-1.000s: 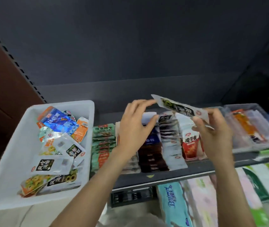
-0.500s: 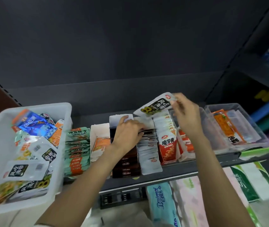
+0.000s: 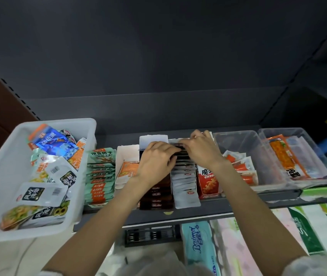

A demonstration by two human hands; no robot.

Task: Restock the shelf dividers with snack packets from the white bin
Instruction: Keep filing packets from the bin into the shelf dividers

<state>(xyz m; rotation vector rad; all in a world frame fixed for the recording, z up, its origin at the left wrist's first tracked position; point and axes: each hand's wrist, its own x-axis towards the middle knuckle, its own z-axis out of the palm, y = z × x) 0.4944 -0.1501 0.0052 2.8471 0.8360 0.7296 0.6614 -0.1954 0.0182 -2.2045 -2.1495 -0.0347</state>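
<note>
The white bin [image 3: 7,156] stands at the left with several loose snack packets [image 3: 41,193] in it. On the dark shelf [image 3: 208,210], the dividers hold rows of green packets [image 3: 99,176], brown packets [image 3: 156,196] and white packets [image 3: 185,186]. My right hand [image 3: 203,151] pinches a white packet with a black label [image 3: 178,146] at the back of the white row, mostly hidden by both hands. My left hand [image 3: 155,163] curls its fingers against the rear packets of that row, right beside the packet.
A white card divider [image 3: 127,154] holds an orange packet. A red packet [image 3: 208,180] stands right of the white row. Two clear bins [image 3: 238,136] [image 3: 302,134] with orange packets sit further right. Tissue packs [image 3: 198,246] lie on the level below.
My right hand has brought the labelled packet down from above the shelf into the back of the white row. My left hand has shifted slightly right to meet it there.
</note>
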